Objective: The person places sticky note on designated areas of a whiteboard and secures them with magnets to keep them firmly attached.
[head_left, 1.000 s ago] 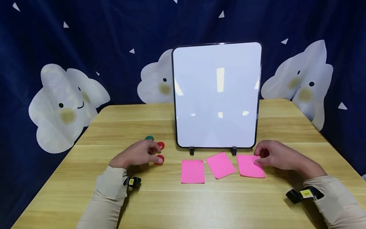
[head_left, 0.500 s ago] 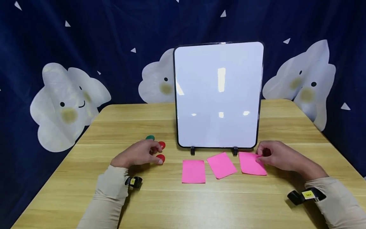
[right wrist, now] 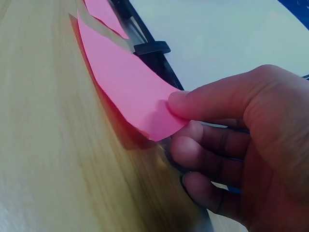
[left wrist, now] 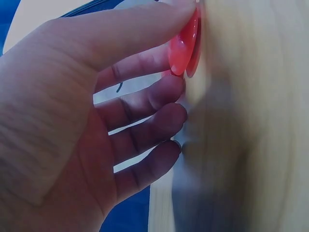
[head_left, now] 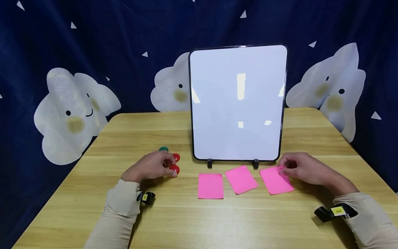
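Observation:
My left hand point(head_left: 150, 166) pinches a red round magnet point(left wrist: 182, 53) between thumb and fingers, and the magnet tilts up on edge close to the table. Just beyond lie a second red round magnet point(head_left: 176, 157) and a green one point(head_left: 163, 149), the green partly hidden by the hand. On the other side, my right hand point(head_left: 306, 169) holds the rightmost pink sticky note point(right wrist: 123, 77) by its corner between thumb and finger. That note bends, its near edge raised over the wood with a shadow under it.
A whiteboard point(head_left: 217, 103) with a black frame stands upright behind the notes on small black feet point(head_left: 256, 164). Two other pink sticky notes, the left one point(head_left: 210, 186) and the skewed middle one point(head_left: 241, 180), lie flat on the wooden table point(head_left: 186, 221). A dark blue curtain hangs behind.
The right hand has lifted and turned its sticky note, which now slants. The red magnet under the left thumb has come up slightly and tipped. The other notes stay put.

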`<state>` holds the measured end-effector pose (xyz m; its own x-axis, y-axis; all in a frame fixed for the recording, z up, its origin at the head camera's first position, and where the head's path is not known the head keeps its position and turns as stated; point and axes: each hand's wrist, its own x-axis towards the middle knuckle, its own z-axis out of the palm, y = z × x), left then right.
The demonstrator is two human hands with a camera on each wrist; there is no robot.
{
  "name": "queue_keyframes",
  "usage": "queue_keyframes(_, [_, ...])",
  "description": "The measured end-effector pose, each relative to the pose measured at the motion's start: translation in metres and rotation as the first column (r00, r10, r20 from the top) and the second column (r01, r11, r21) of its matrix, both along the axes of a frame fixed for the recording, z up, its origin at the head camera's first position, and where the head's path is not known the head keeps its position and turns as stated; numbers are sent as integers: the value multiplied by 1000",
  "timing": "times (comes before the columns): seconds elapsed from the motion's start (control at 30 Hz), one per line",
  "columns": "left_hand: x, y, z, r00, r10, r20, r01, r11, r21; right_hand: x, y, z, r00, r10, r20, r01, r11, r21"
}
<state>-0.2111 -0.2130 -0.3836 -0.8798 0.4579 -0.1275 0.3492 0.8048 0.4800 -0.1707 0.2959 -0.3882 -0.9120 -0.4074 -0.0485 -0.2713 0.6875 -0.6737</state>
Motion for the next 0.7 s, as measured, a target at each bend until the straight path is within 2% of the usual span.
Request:
queue_keyframes(0.17, [0,0,0,1000,0,15,0,1000,9,1,2,0,1000,-9,23,11,999,-54])
queue_keyframes(0.4, [0,0,1,1000,-16,17,16,999,34,1,1,-1,999,-52,-7,51,993,-103])
queue_keyframes(0.7, [3,3,1,996,-48,-75,48,999,-11,1,-2,-2,990,-97,-104,81,985,-151])
